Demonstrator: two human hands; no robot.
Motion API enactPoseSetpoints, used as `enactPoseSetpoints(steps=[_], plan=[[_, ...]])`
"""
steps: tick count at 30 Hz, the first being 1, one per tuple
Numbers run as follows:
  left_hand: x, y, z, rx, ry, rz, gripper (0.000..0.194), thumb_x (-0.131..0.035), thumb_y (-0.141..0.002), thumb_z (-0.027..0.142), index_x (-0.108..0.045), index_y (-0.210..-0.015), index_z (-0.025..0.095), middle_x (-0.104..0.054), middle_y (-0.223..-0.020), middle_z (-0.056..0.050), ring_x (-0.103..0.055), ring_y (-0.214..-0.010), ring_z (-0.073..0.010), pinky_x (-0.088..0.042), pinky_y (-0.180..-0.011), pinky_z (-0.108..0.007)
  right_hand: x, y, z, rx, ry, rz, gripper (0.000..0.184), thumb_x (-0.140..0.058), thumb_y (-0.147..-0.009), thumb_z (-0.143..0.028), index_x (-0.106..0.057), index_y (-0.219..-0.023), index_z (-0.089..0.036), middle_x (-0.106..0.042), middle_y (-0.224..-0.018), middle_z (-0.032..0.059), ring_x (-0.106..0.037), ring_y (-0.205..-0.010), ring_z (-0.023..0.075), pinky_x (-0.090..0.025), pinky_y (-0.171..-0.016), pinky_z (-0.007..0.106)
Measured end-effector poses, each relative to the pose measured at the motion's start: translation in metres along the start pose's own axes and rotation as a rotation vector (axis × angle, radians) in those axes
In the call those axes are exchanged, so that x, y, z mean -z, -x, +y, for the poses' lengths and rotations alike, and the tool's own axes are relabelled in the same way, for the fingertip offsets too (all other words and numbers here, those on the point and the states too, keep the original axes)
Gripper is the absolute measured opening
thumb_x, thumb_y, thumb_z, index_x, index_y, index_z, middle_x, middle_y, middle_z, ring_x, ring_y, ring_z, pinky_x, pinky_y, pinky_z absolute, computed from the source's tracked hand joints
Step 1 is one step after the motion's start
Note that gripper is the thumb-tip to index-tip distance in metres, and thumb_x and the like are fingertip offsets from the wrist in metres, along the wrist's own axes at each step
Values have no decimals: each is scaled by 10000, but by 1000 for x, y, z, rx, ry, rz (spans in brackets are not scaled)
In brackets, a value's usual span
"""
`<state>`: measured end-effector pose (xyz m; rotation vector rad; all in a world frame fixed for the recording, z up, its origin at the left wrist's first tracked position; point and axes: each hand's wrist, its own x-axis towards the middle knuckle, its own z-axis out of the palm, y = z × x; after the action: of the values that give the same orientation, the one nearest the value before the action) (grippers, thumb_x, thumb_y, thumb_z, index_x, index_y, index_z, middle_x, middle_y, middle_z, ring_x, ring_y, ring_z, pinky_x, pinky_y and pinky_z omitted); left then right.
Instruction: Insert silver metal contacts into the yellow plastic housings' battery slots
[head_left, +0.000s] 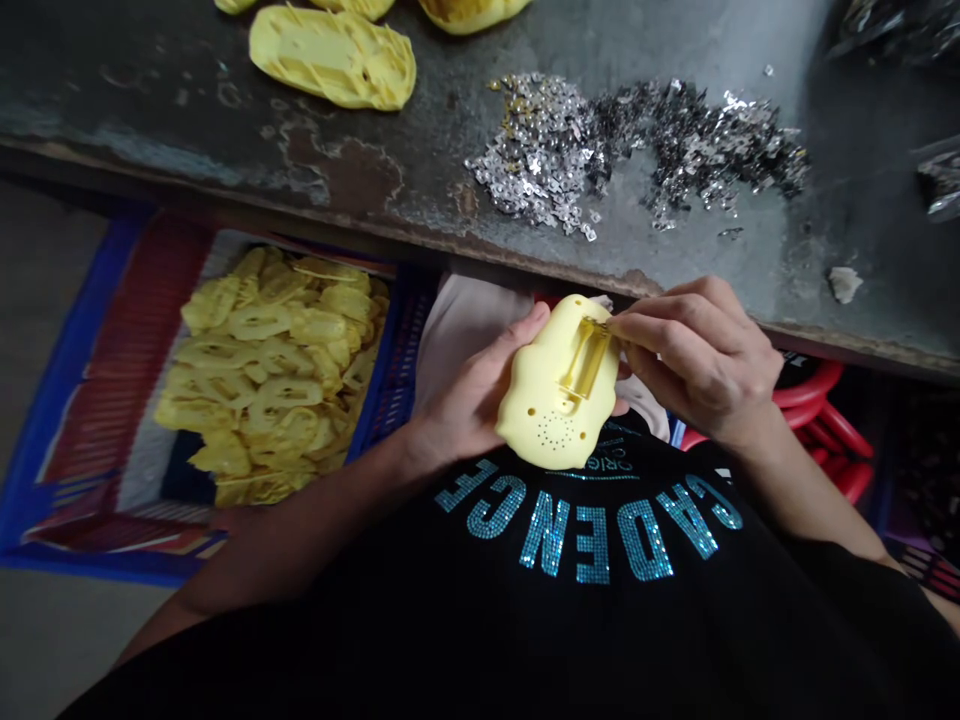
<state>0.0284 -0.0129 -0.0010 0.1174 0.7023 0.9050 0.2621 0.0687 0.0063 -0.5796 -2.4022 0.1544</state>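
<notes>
One big gray table (300, 165) goes across in front of me. Below its edge, on my left, a blue crate (73, 385) holds a heap of yellow parts (270, 370). A smaller heap of shiny metal bits (547, 150) lies on the table. My left hand (476, 390) holds a yellow shell (546, 385) just off the table's edge, with the thumb on its side and the other fingers bent around behind. My right hand (697, 350) has its thumb and pointing finger pressed together at the top end of the shell's long slot (589, 362), but I cannot tell what is pinched there. Tiny round holes (556, 432) dot the shell near its bottom end.
</notes>
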Motion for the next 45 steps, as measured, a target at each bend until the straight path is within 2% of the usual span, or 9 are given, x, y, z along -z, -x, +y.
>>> enactPoseSetpoints(steps=[3,9,14,17,21,26,31,38,45], plan=[[2,-3,-1,9,9,-4,467,-737,-1108,632,-883,-1248,211,-933,-1094,-98,-911,-959,-328,-764,-917,-438,0,-1,-3,-10,22,10,254,-702,-1156,-239,-750,-1389,-329,-872,-1145,43,-727,-915,231,-536,-772,429],[11,-4,-1,-18,7,-75,432,-654,-1182,542,-885,-1320,204,-935,-1197,-71,-900,-1145,-300,-716,-1061,-420,2,-2,-9,-28,44,3,295,-725,-1141,-237,-765,-1408,-356,-868,-1113,28,-708,-903,239,-499,-770,445],[13,-5,-5,-44,-32,-83,548,-748,-1112,612,-829,-1443,183,-928,-1212,-131,-888,-1236,-399,-723,-1112,-511,4,-3,-10,-38,76,-26,258,-731,-1143,-263,-783,-1382,-345,-863,-1102,26,-695,-892,237,-498,-771,441],[13,-6,-9,-68,-12,-74,553,-748,-1115,577,-795,-1496,179,-926,-1215,-141,-889,-1241,-411,-716,-1153,-550,4,-6,-10,-106,7,-34,116,-739,-1139,-277,-801,-1234,-301,-845,-1024,34,-692,-844,224,-527,-762,420],[12,-5,-11,-70,-13,-72,591,-766,-1108,577,-772,-1540,174,-929,-1202,-143,-901,-1205,-407,-732,-1126,-535,7,-12,-11,-249,-115,-120,131,-696,-1135,-317,-771,-1039,-268,-773,-894,36,-687,-803,219,-555,-752,398],[15,-4,-6,0,-5,-75,607,-730,-1118,597,-773,-1549,173,-927,-1207,-158,-904,-1178,-436,-763,-1000,-520,10,-16,-6,-337,-327,-149,128,-701,-1081,-301,-705,-959,-265,-768,-906,18,-678,-777,197,-579,-750,370],[15,-3,-3,14,-22,-111,583,-731,-1126,591,-765,-1546,188,-932,-1201,-138,-924,-1073,-392,-765,-905,-452,9,-15,-4,-314,-366,-110,122,-723,-1047,-198,-679,-944,-248,-745,-890,2,-680,-796,166,-557,-754,324],[14,-5,-5,5,-35,-152,782,-696,-1143,601,-551,-1779,169,-918,-1276,-150,-919,-1079,-357,-752,-997,-455,7,-15,-1,-292,-417,-85,115,-763,-1051,-225,-710,-951,-239,-728,-869,4,-671,-761,167,-541,-705,316],[20,-7,-3,21,-45,-197,750,-700,-1133,663,-630,-1701,177,-927,-1214,-139,-926,-1058,-347,-758,-941,-429,13,-13,-3,-297,-389,-29,76,-774,-1103,-287,-809,-1043,-255,-805,-934,18,-726,-783,185,-557,-712,343]])
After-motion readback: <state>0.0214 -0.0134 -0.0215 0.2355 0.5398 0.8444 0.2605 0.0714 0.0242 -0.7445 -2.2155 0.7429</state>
